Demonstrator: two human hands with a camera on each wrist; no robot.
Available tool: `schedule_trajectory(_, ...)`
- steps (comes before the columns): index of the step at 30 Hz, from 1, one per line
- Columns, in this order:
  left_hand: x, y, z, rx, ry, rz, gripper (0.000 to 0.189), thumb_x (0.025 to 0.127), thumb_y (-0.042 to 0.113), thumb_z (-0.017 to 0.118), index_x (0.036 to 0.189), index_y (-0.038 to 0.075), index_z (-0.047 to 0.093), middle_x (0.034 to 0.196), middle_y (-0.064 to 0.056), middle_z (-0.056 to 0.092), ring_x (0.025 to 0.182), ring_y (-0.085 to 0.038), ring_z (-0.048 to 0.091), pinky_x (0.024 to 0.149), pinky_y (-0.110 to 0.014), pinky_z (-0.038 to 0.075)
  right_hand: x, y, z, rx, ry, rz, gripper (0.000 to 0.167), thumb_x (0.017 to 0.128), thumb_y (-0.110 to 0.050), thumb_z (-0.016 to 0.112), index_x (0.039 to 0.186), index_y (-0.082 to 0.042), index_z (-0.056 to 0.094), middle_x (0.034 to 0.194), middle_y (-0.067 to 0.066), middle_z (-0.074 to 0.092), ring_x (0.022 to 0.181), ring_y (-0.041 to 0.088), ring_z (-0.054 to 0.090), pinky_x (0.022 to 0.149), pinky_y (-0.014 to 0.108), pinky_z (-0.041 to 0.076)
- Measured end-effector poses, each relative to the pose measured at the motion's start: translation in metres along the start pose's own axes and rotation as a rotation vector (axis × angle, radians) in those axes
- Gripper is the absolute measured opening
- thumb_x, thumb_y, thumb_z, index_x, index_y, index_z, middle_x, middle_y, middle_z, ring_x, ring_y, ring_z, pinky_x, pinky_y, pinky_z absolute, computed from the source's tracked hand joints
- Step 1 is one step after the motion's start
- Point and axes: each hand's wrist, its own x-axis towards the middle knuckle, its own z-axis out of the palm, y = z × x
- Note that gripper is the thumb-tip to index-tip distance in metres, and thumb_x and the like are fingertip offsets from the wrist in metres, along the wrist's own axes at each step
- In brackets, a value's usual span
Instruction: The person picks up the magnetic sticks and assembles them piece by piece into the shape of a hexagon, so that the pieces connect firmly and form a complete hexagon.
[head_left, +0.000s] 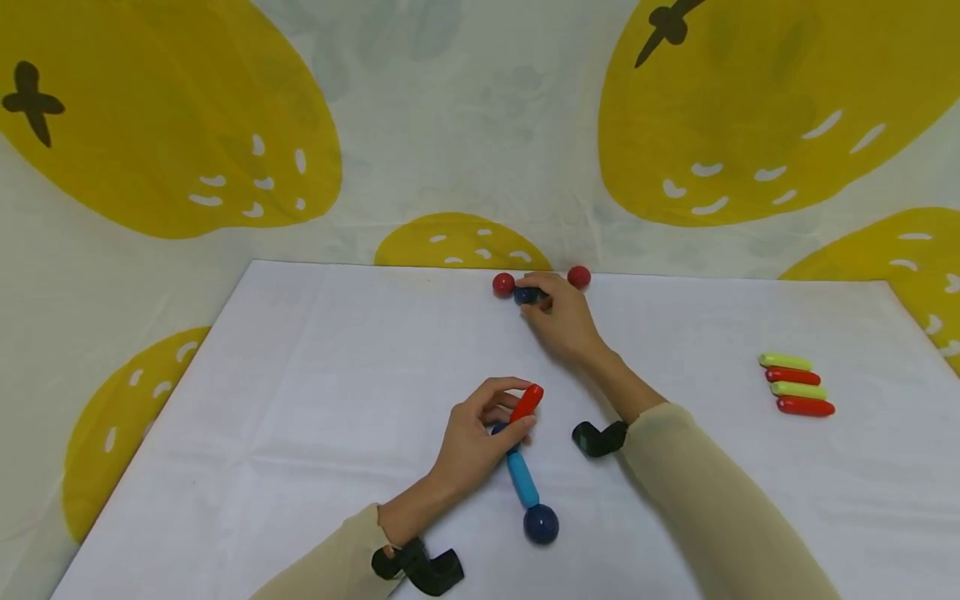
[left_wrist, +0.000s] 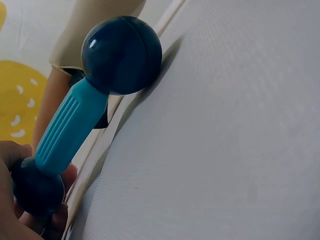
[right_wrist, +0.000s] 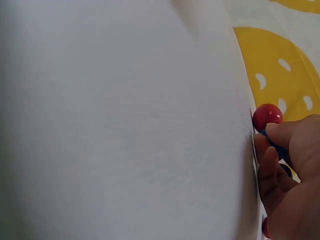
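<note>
In the head view my left hand [head_left: 476,437] grips a joined magnetic ball-and-rod piece around its upper dark blue ball. A red rod [head_left: 527,403] sticks up from between the fingers. From that held ball [left_wrist: 37,186], a light blue ribbed rod [left_wrist: 72,127] runs to a second dark blue ball [head_left: 541,524]. My right hand [head_left: 562,317] is at the table's far edge, thumb and fingers around a dark blue ball [head_left: 526,295]. Red balls lie on either side, one left [head_left: 503,285] and one right [head_left: 579,277]. The fingers partly hide what they hold.
Several rods lie in a stack at the right of the white table [head_left: 337,350], among them a yellow-green rod [head_left: 785,362] and a red rod [head_left: 806,407]. Behind the far edge hangs a cloth [head_left: 480,125] with yellow fruit shapes. Dark straps circle both wrists.
</note>
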Motion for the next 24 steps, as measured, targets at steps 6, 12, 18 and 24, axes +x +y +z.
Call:
schedule_trajectory(6,0.000,0.002,0.000,0.002,0.026,-0.012,0.036,0.086,-0.004,0.067,0.120,0.000,0.060,0.099,-0.016,0.065,0.075,-0.032,0.067,0.073,-0.030,0.053,0.004,0.002,0.001,-0.043,-0.008,-0.020,0.027,0.086,-0.008,0.071,0.113,-0.010,0.067,0.114,0.009,0.057,0.086,0.024,0.051,0.078,0.035,0.047)
schedule_trajectory(12,0.000,0.005,0.001,0.072,0.031,-0.014,0.033,0.087,-0.002,0.067,0.119,0.003,0.063,0.102,-0.013,0.066,0.081,-0.026,0.065,0.079,-0.032,0.049,-0.001,0.000,-0.005,-0.072,-0.060,-0.012,0.026,0.087,-0.011,0.071,0.112,-0.011,0.067,0.109,0.008,0.057,0.084,0.023,0.053,0.076,0.035,0.048)
schedule_trajectory(18,0.000,0.005,0.002,0.076,0.022,-0.019,0.033,0.087,-0.002,0.066,0.120,0.002,0.061,0.101,-0.014,0.066,0.080,-0.025,0.066,0.079,-0.033,0.049,-0.020,-0.002,-0.020,-0.034,-0.098,0.011,0.027,0.088,-0.016,0.071,0.114,-0.016,0.067,0.111,0.005,0.059,0.080,0.021,0.059,0.073,0.034,0.051)
schedule_trajectory(24,0.001,0.004,0.001,0.077,0.027,-0.031,0.037,0.086,-0.003,0.067,0.122,0.001,0.059,0.100,-0.014,0.066,0.079,-0.026,0.066,0.078,-0.032,0.049,-0.048,-0.013,-0.042,0.043,-0.117,0.082,0.031,0.088,-0.027,0.070,0.118,-0.021,0.065,0.111,0.001,0.059,0.078,0.020,0.060,0.060,0.031,0.050)
